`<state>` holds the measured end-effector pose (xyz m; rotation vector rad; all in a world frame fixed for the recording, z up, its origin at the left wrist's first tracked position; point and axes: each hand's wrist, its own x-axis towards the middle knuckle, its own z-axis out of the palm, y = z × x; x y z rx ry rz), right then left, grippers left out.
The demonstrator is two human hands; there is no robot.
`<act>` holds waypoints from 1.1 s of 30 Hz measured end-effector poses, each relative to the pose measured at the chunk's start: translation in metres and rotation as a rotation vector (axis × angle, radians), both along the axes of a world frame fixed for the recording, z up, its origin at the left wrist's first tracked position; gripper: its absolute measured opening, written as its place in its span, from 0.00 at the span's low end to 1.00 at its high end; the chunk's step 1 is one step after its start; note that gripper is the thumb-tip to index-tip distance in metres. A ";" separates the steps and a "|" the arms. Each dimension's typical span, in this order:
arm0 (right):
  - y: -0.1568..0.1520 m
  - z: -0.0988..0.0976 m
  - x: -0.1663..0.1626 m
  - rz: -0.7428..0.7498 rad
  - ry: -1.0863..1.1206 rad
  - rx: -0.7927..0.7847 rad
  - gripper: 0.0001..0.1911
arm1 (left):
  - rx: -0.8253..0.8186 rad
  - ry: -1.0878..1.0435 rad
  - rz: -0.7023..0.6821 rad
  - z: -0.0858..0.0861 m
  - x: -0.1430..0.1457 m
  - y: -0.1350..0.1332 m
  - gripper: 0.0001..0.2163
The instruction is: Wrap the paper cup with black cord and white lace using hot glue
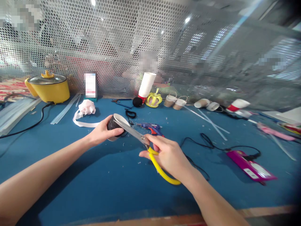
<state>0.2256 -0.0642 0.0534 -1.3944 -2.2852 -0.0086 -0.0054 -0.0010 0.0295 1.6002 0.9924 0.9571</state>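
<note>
Fingers and thumb of the left hand (pixel 102 130) clasped a round, white-lined cup (pixel 112 124) with rough black sides above the blue tabletop (pixel 105 179), the right hand (pixel 168 153) curled around yellow-handled metal scissors (pixel 134 132), blades at the cup's rim; purple power strip (pixel 238 158) at right bore pale labels (pixel 251 173), illegible.

Bare forearms (pixel 58 160) extend forward, left hand (pixel 103 130) and right hand (pixel 168 152) curled.

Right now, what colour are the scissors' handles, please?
The scissors' handles are yellow, best seen in the head view.
</note>
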 end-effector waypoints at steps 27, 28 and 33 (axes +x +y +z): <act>0.005 -0.008 0.002 -0.032 0.045 -0.054 0.23 | 0.142 0.143 0.178 -0.001 0.000 0.002 0.30; 0.005 -0.009 0.003 -0.036 0.053 -0.061 0.24 | 0.152 0.153 0.183 -0.002 0.000 0.002 0.30; 0.006 -0.011 -0.001 -0.025 0.065 -0.141 0.25 | 0.218 0.212 0.141 -0.003 0.004 -0.002 0.31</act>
